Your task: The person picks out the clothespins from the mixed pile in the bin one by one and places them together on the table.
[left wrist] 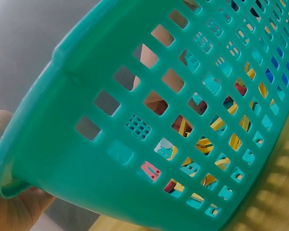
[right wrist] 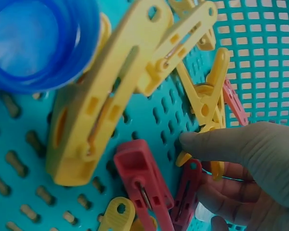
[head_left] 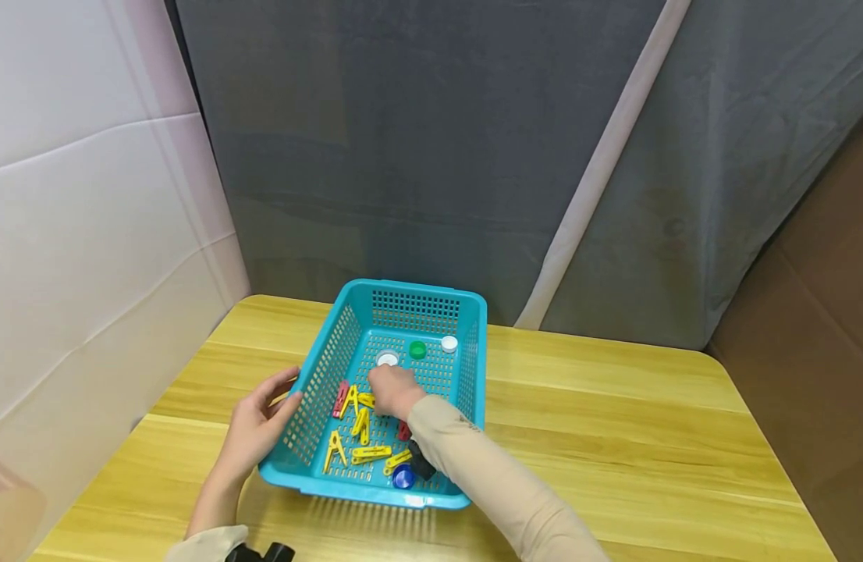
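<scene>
A yellow clothespin point(right wrist: 216, 170), partly hidden, shows between the right hand's point(head_left: 393, 388) thumb and fingers; the left hand point(head_left: 257, 423) touches the basket point(head_left: 364, 493); whether either grips is unclear.

from my head view i see a desk point(head_left: 614, 437) with yellow wood grain and rounded far corners. behind it hangs a grey curtain point(head_left: 431, 156), crossed by a slanting pale strip point(head_left: 603, 172). on my left is a creased whitish sheet point(head_left: 87, 234), brightly lit; on my right, a dimmer brown wall point(head_left: 811, 312).
</scene>
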`<action>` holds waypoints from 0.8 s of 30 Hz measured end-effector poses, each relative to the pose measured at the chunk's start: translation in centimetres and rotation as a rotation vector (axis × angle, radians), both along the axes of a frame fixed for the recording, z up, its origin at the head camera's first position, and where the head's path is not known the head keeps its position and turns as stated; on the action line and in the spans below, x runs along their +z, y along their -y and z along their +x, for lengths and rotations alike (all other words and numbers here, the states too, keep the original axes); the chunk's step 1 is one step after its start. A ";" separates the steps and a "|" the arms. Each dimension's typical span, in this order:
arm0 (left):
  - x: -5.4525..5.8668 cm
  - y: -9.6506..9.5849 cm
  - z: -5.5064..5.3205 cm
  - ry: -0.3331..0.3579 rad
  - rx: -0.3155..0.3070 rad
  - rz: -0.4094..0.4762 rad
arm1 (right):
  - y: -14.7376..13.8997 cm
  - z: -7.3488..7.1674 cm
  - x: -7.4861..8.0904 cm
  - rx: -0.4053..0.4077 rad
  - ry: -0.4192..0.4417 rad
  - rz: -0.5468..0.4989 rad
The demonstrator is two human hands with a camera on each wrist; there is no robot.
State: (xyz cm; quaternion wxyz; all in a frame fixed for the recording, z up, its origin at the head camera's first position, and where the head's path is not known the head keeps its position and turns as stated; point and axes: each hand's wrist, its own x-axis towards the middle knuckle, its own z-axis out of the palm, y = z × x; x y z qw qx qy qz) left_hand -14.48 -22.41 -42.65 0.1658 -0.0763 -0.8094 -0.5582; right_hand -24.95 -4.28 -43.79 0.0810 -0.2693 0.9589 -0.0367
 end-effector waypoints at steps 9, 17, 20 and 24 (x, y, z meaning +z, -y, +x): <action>-0.1 0.1 0.0 0.031 0.006 -0.012 | -0.2 -0.2 -0.3 0.052 -0.010 -0.024; -0.2 0.1 0.0 0.017 0.007 -0.020 | -0.6 -0.3 0.0 0.107 0.002 -0.096; -0.1 0.1 0.0 0.011 0.009 -0.020 | -0.7 -0.3 0.1 0.106 -0.027 -0.110; 0.0 0.0 0.1 0.011 0.007 -0.008 | -0.7 -0.4 0.0 0.094 -0.064 -0.107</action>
